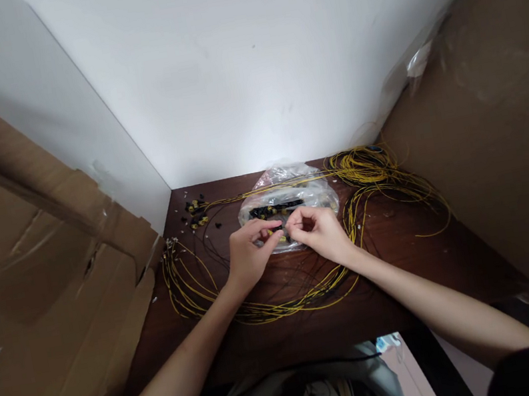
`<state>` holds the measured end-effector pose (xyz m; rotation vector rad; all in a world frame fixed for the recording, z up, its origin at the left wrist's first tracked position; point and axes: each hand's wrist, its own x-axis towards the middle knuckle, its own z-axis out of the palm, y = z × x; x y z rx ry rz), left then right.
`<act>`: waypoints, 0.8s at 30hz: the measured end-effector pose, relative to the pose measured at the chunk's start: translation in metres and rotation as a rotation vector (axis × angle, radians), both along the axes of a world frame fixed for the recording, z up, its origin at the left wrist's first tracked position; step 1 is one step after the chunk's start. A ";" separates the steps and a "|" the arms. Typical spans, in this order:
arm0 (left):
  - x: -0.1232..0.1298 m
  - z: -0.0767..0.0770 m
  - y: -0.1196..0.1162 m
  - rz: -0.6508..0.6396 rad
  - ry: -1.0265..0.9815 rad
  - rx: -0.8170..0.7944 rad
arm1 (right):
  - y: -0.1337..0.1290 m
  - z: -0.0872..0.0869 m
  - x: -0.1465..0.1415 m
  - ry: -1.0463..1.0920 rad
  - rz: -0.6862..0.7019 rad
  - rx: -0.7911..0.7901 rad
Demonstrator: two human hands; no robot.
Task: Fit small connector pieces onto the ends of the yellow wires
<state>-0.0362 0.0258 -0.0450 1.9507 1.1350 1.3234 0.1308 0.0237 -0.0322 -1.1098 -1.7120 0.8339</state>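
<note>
Both hands meet over a clear plastic bag (pixel 250 206) that holds black and yellow parts (pixel 277 209). My left hand (pixel 253 248) pinches a small dark piece between thumb and forefinger. Just right of it, my right hand (pixel 316 230) has its fingertips pressed together, and what they hold is too small to make out. Long yellow and black wires (pixel 283 308) curve across the dark wooden table (pixel 408 268) below the hands. A larger coil of yellow wire (pixel 363 166) lies at the back right.
Small black and yellow connectors (pixel 199 221) sit at the back left among tiny white bits. Cardboard stands at the left (pixel 37 263) and right (pixel 493 139). A white wall (pixel 245 79) rises behind the table.
</note>
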 end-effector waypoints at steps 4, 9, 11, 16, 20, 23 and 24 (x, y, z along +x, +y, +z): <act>0.000 -0.001 0.000 0.004 -0.023 -0.033 | -0.002 0.001 -0.002 0.016 0.000 -0.003; 0.001 -0.001 0.000 0.018 -0.053 -0.067 | -0.004 -0.001 -0.005 0.031 -0.012 0.018; 0.002 -0.001 0.000 0.025 -0.078 -0.103 | -0.004 -0.003 -0.006 0.029 -0.023 0.023; 0.003 0.001 0.000 0.014 -0.106 -0.127 | -0.002 -0.005 -0.005 0.012 -0.031 0.025; 0.002 0.001 0.001 -0.015 -0.093 -0.087 | -0.001 -0.003 -0.004 0.016 -0.032 0.040; 0.001 0.000 0.002 -0.028 -0.071 -0.057 | 0.000 -0.001 -0.003 0.023 -0.028 0.031; 0.001 0.000 0.002 -0.029 -0.065 -0.049 | 0.000 -0.001 -0.003 0.025 -0.027 0.025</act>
